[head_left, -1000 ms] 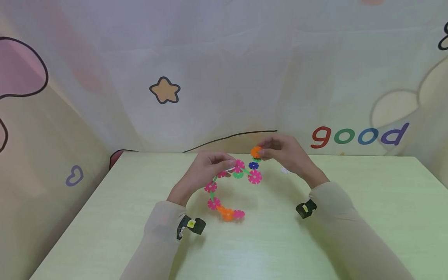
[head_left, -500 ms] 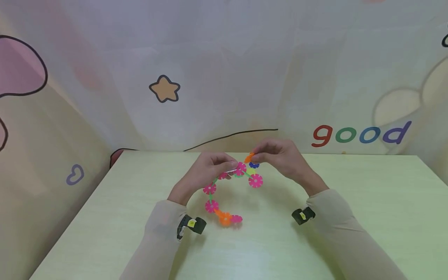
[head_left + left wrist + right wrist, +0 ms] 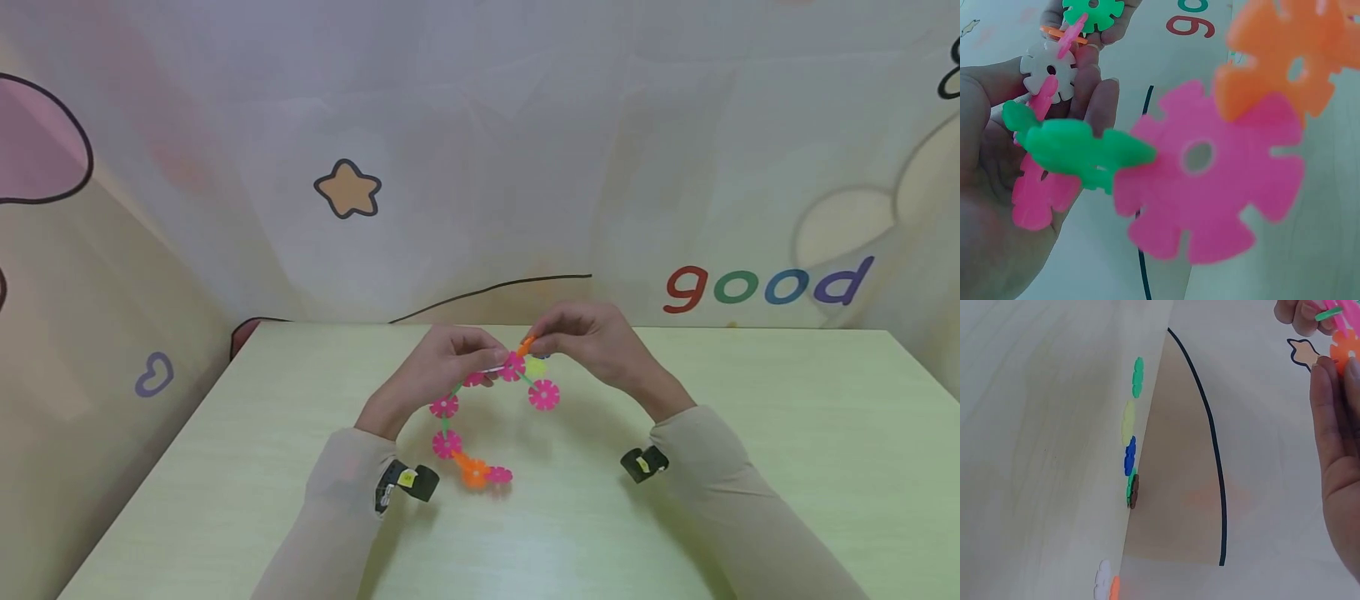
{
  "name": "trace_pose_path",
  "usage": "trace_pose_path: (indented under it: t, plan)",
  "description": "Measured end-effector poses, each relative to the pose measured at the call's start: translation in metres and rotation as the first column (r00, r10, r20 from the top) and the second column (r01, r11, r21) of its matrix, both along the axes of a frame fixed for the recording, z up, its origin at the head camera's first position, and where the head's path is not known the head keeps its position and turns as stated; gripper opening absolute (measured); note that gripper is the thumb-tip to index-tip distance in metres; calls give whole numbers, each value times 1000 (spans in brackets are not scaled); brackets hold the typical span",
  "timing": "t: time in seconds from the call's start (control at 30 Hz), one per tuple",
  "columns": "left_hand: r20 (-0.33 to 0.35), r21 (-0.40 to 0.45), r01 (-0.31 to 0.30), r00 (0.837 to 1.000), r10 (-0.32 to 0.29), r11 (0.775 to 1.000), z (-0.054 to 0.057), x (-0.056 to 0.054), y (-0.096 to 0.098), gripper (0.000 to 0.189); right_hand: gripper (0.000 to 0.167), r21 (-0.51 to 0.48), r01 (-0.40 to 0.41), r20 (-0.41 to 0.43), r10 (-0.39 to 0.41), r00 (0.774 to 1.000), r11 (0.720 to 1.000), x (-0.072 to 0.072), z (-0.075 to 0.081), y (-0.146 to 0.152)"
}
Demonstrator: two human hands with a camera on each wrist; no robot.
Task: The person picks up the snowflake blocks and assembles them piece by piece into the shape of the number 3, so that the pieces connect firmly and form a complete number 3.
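A curved chain of interlocking flower-shaped plastic discs, mostly pink, green and orange, hangs from my left hand (image 3: 442, 367) in the head view. Its fingers and thumb pinch a white disc (image 3: 1036, 80) of the chain. The lower part, with a pink disc (image 3: 1210, 200) and an orange disc, looms close in the left wrist view. My right hand (image 3: 603, 346) pinches another orange disc (image 3: 527, 344) between thumb and fingers. This disc meets a pink disc (image 3: 512, 367) at the chain's upper end; whether their slots engage I cannot tell.
Loose discs lie near the table's back edge: a green disc (image 3: 1138, 377), a yellow disc (image 3: 1128, 423), a blue disc (image 3: 1130, 456), a brown disc (image 3: 1134, 492) and a white disc (image 3: 1102, 580). A printed cloth (image 3: 480, 167) stands behind the table (image 3: 555, 525).
My right hand has moved left and slightly down, bringing its orange disc from apart to against the chain. The orange disc has turned nearly edge-on. My left hand keeps its hold.
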State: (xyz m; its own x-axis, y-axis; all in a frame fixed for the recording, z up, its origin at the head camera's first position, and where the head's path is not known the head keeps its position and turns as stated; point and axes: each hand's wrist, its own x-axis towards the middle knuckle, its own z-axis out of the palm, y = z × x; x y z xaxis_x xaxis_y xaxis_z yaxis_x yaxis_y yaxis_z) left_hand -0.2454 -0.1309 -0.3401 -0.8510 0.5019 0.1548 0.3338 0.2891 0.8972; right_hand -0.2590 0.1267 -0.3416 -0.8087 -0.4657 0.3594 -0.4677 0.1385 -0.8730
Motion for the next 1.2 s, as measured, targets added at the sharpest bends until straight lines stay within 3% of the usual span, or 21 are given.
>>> trace_pose_path:
  t: [0.5,0.67,0.93,1.2]
  plan:
    - [21,3,7,1000,-7,1000,1,1,1,17,12,10,-14,-18,14,1000,1000,0,2,2]
    - [29,17,15,999,-15,1000,1,1,2,18,9,18,26,-20,-26,999,999,0,3,5]
    - [12,-16,53,999,-53,998,0,-1,0,18,10,10,-16,-31,17,999,1000,0,3,4]
    - [67,-40,34,997,-31,999,3,0,-4,19,12,26,-10,-17,11,1000,1000,-1,3,7]
